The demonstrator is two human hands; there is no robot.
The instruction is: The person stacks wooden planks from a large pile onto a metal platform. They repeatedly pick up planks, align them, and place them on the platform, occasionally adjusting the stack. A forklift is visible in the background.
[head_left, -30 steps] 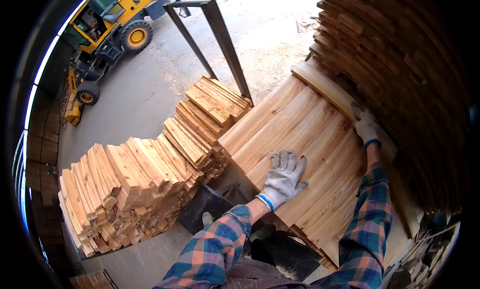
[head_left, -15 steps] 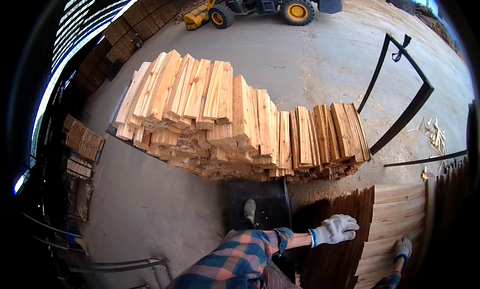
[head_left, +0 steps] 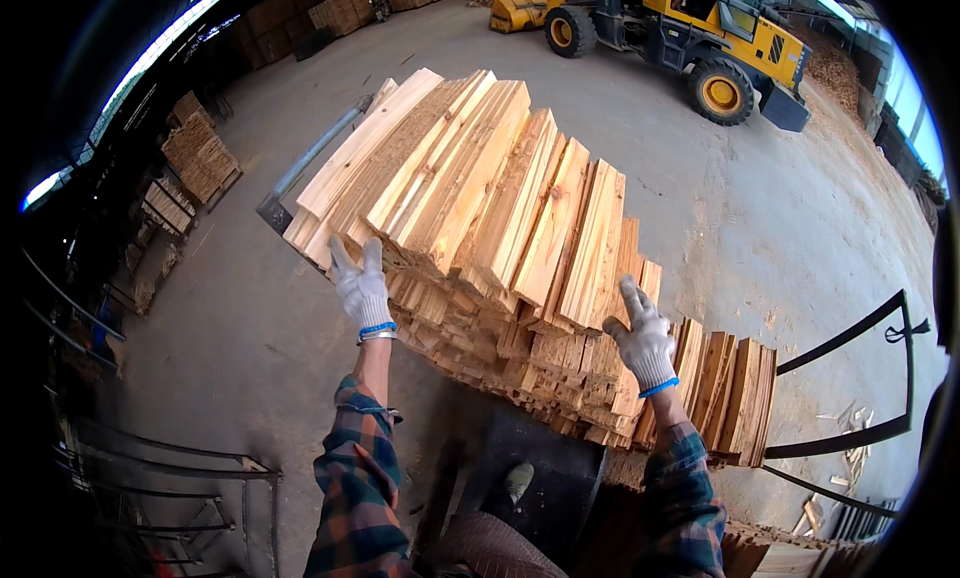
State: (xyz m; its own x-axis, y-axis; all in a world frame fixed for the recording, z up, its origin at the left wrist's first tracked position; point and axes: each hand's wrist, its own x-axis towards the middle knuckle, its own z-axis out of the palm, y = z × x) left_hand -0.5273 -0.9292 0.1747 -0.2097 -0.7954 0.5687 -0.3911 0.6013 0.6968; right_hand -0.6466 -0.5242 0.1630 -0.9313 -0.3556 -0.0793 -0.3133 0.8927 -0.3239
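Head view: gloved left hand (head_left: 362, 290) and right hand (head_left: 644, 340), fingers spread and holding nothing, hover near the plank stack (head_left: 500, 218) at twelve o'clock. Planks look stiff, splintery, heavy; best gripped at their near ends.

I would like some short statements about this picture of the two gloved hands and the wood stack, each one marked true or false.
1. Both hands wear white gloves. True: left hand, right hand.
2. The left hand holds a single board lifted clear of the stack. False: it is open, fingers up, at the stack edge, holding nothing.
3. A yellow loader stands on the concrete beyond the stack. True.
4. The right hand is closed in a fist. False: its fingers are spread open against the board ends.
5. The sleeves are plain white. False: they are plaid.
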